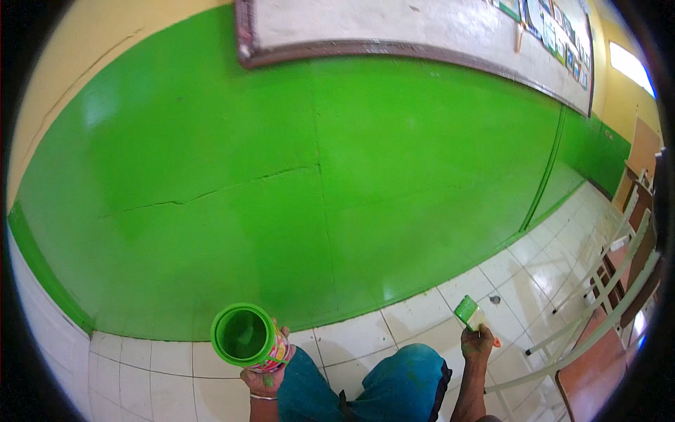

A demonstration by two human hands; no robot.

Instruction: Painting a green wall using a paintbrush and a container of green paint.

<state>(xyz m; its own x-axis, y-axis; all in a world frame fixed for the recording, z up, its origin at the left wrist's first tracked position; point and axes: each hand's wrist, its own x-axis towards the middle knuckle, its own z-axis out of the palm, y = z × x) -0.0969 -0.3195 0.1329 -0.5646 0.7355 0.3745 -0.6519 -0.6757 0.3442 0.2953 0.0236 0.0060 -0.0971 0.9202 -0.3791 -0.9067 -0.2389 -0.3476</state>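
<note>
1. Head view: the left hand (266, 376) grips a round can of green paint (243, 335) from below, fingers wrapped around its side. The can stands upright and open, its inside and rim coated bright green, its outer wall patterned in red and white. It sits low in the picture, left of the person's knees.
2. The right hand (478, 344) is closed on a paintbrush (470, 314), fingers clamped around the handle. The bristles point up and away and are wet with green.
3. The green wall (316, 183) fills most of the view, glossy, with a long crack running across its middle. A framed board (394, 35) hangs above it.
4. The white tiled floor (422, 309) meets the wall's foot just ahead of the can and brush.
5. Wooden chairs with pale metal frames (619, 295) crowd the right edge, near the right hand; the floor to the left lies open.
</note>
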